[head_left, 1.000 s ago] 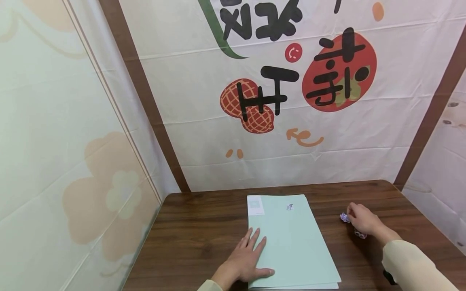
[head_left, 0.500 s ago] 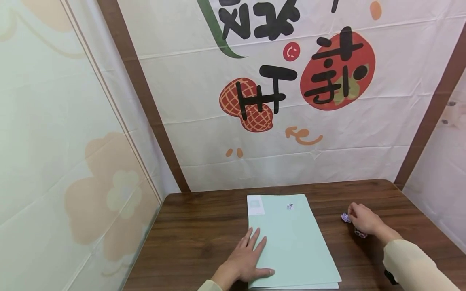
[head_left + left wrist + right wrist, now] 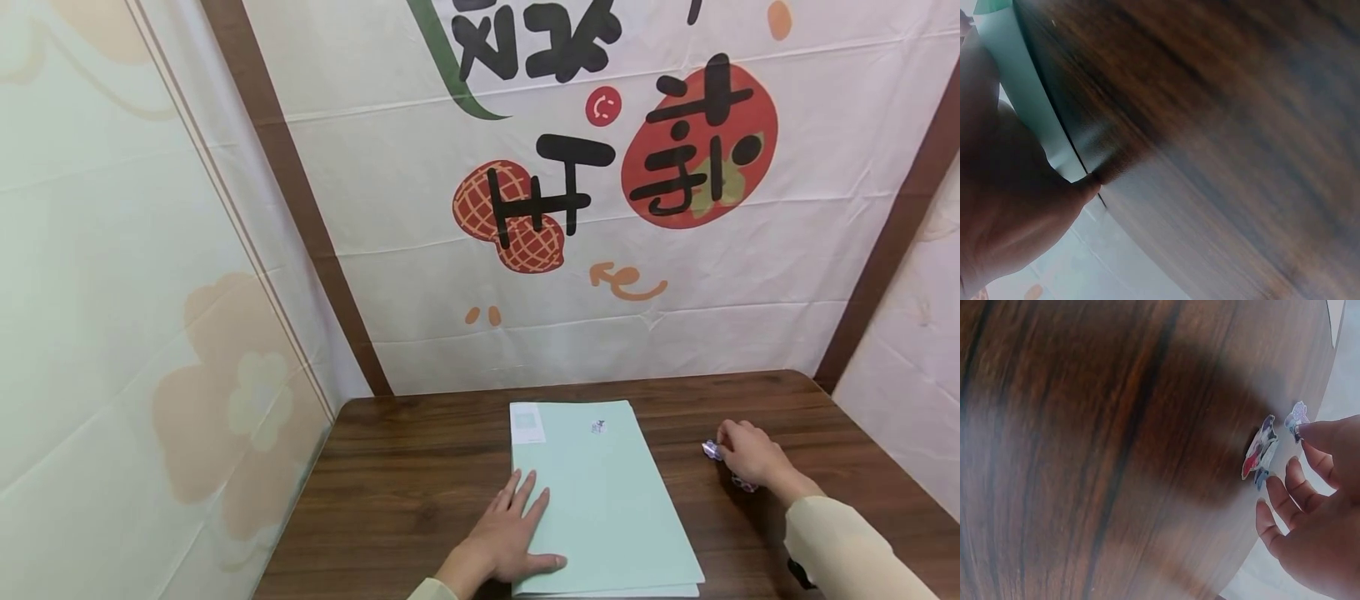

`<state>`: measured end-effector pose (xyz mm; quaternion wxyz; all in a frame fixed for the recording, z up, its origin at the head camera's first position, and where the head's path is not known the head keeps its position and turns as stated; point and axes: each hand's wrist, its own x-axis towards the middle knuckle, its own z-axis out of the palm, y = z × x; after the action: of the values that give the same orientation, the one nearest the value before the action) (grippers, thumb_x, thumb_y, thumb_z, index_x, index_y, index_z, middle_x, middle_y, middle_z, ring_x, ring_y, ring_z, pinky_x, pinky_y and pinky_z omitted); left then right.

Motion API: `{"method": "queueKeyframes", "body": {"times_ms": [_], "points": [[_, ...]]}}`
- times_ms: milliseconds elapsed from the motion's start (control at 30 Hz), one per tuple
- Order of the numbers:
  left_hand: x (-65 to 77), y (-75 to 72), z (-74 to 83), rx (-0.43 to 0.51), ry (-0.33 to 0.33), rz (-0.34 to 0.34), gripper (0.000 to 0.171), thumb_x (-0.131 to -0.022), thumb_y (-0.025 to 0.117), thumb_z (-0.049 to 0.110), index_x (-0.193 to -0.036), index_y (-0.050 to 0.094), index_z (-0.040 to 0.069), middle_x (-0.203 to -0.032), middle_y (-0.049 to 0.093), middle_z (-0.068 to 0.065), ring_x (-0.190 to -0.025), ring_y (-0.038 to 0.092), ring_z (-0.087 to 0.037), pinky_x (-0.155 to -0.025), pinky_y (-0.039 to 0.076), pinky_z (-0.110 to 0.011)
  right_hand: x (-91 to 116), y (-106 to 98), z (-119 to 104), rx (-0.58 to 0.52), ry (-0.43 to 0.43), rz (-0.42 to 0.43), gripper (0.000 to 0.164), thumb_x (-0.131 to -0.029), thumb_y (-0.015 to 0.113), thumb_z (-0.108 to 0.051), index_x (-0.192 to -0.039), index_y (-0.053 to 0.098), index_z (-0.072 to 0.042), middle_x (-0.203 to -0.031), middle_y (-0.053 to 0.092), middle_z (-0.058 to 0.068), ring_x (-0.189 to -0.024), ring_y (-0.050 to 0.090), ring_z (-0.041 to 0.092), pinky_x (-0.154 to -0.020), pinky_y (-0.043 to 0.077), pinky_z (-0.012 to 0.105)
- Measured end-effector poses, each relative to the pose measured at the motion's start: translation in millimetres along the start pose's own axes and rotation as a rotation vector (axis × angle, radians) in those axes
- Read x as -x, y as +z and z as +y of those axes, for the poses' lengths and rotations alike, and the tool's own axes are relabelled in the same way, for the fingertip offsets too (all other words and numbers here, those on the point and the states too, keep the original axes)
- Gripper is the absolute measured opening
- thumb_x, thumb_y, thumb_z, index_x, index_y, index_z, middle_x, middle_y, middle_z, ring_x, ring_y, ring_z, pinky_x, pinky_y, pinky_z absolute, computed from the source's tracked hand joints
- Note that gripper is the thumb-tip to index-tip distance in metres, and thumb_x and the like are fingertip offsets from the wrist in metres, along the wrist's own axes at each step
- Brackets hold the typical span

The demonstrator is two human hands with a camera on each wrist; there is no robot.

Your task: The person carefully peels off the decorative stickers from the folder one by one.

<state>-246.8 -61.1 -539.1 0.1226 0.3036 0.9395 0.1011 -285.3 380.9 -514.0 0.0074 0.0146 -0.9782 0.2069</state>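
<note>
A mint-green folder (image 3: 600, 500) lies on the wooden table, with a white label (image 3: 527, 423) at its far left corner and a small sticker (image 3: 597, 427) near its far edge. My left hand (image 3: 504, 533) rests flat on the folder's left side, fingers spread. To the right of the folder, my right hand (image 3: 750, 454) pinches a small purple sticker (image 3: 1297, 419) between thumb and index finger. Its other fingers curve loosely. Beneath this hand, a few more cut-out stickers (image 3: 1261, 450) lie on the table, partly overlapping; the hand hides some of them in the head view.
The dark wooden table (image 3: 405, 483) extends on both sides of the folder. Printed white cloth (image 3: 420, 250) hangs behind its far edge, and more cloth (image 3: 112, 333) hangs on the left. A small black object (image 3: 799, 573) shows by the right sleeve.
Both hands stay almost in place. The purple sticker at the right fingertips has tilted slightly and looks brighter.
</note>
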Motion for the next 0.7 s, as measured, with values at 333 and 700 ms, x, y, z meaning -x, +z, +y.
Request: {"method": "queueKeyframes", "body": {"times_ms": [333,700], "points": [[-3.5,2.3,-4.2,-0.008,0.009,0.004,0.097,-0.089,0.05,0.08,-0.163,0.028,0.022,-0.173,0.008,-0.007,-0.159,0.003,-0.031,-0.122,0.025,-0.055,0.0,3.6,-0.9,-0.022,0.034,-0.023,0.015,-0.1,0.061,-0.01,-0.104,0.052,0.001,-0.092,0.049,0.018,-0.058,0.052,0.021,-0.053,0.043,0.037],[-4.6,-2.3,-6.6,0.006,0.025,0.0,0.098,-0.09,0.046,0.082,-0.164,0.026,0.022,-0.173,0.005,-0.007,-0.159,0.0,-0.03,-0.122,0.022,-0.056,-4.2,4.8,-1.0,0.047,0.016,0.022,0.02,-0.097,0.066,-0.015,-0.1,0.055,0.001,-0.089,0.051,0.016,-0.071,0.051,0.025,-0.061,0.046,0.044]]}}
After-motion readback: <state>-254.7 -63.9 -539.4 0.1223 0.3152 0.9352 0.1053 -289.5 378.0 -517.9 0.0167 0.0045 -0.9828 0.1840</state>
